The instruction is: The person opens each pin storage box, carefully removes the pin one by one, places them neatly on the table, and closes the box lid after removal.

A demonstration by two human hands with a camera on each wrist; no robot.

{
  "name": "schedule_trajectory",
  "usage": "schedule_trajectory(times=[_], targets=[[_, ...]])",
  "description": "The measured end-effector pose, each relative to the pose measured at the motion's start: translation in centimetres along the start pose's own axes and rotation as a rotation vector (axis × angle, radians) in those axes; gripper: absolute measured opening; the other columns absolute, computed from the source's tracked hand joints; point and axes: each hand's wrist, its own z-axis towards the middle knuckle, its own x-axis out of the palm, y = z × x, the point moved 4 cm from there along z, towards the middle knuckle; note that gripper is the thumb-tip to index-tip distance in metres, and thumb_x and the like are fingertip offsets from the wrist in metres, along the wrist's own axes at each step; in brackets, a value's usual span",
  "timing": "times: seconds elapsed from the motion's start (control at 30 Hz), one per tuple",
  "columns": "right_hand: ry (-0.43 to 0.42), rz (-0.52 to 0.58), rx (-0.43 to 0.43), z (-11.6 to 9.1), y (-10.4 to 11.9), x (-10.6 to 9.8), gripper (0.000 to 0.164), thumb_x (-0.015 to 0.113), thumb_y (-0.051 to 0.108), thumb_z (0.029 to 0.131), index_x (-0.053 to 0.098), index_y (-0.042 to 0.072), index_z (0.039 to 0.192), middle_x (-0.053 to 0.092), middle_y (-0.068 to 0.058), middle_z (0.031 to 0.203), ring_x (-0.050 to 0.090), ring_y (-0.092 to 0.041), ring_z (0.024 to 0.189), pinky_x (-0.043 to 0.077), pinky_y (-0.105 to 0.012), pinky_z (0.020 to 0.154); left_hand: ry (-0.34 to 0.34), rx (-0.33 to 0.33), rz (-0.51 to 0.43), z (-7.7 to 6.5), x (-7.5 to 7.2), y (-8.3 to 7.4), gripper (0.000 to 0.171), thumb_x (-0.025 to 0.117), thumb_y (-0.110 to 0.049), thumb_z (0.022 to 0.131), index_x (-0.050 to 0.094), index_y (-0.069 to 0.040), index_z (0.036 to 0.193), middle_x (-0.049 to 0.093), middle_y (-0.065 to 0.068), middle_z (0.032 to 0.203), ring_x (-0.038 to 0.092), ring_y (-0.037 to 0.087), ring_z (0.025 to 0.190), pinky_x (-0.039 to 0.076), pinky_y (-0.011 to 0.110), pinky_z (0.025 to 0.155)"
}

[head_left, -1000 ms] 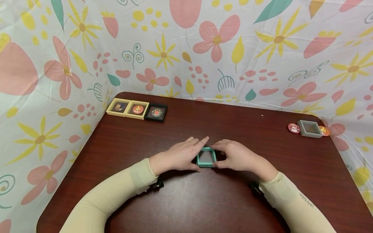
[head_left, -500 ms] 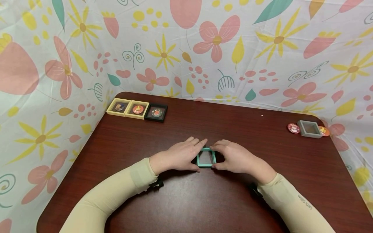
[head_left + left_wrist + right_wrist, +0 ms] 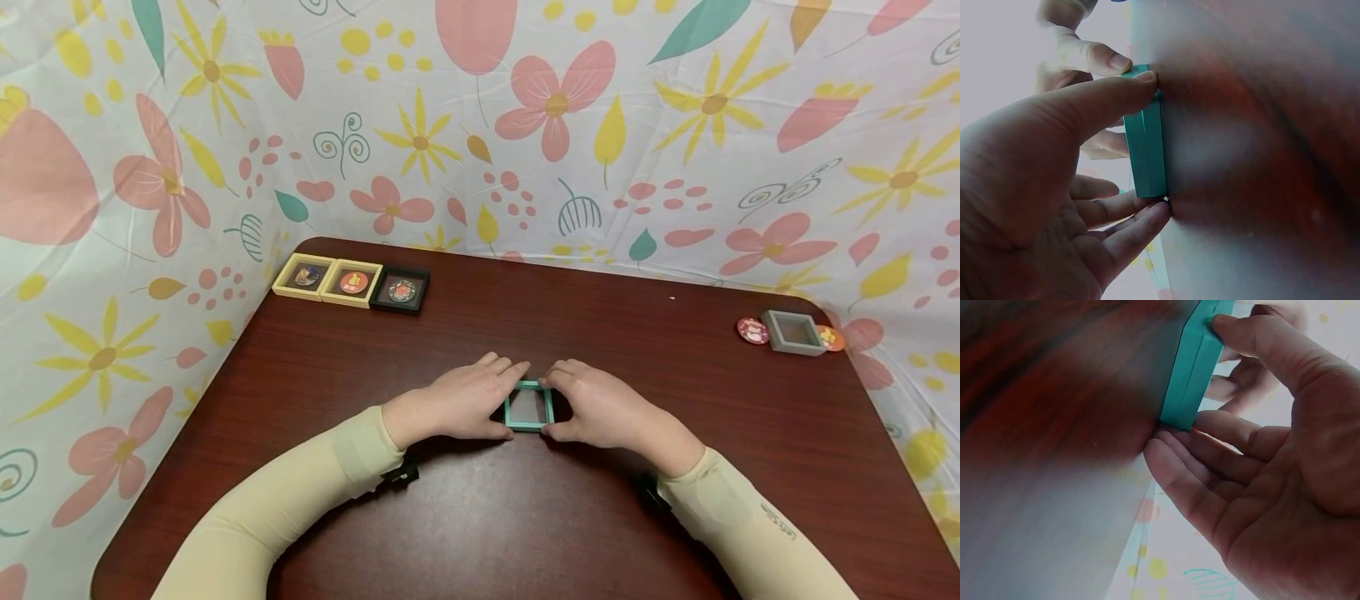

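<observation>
A square teal frame [image 3: 528, 427] with a see-through middle lies flat on the table, between both hands. My left hand [image 3: 467, 398] grips its left side, thumb at the near corner and fingers at the far one. The right hand [image 3: 603, 402] grips the right side in the same way. In the left wrist view, the left thumb presses the frame's side wall [image 3: 1145, 150] and the fingers meet the opposite end. A thin seam runs along the teal wall [image 3: 1190, 378] in the right wrist view, where the right thumb rests on a corner.
Two cream frames [image 3: 324, 297] and a black frame [image 3: 397, 308] stand in a row at the far left, each showing a round badge. On the far right, a grey frame [image 3: 797, 347] sits between a red badge [image 3: 752, 331] and an orange badge [image 3: 831, 338]. Flowered cloth [image 3: 480, 167] hangs behind.
My right hand has shifted slightly left, its thumb and fingers closer round the teal frame. A small dark spot beside the frame, seen earlier, is now hidden. The left hand stays almost still.
</observation>
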Motion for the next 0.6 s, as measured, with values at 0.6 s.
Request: schedule_trajectory(times=[0.6], targets=[[0.025, -0.082, 0.031, 0.24, 0.75, 0.27, 0.072, 0.083, 0.048, 0.071, 0.063, 0.004, 0.124, 0.054, -0.002, 0.107, 0.052, -0.015, 0.093, 0.049, -0.034, 0.078, 0.006, -0.021, -0.004, -0.01, 0.01, 0.27, 0.105, 0.073, -0.061, 0.079, 0.026, -0.003, 0.153, 0.046, 0.007, 0.138, 0.041, 0.017, 0.12, 0.041, 0.027, 0.094]])
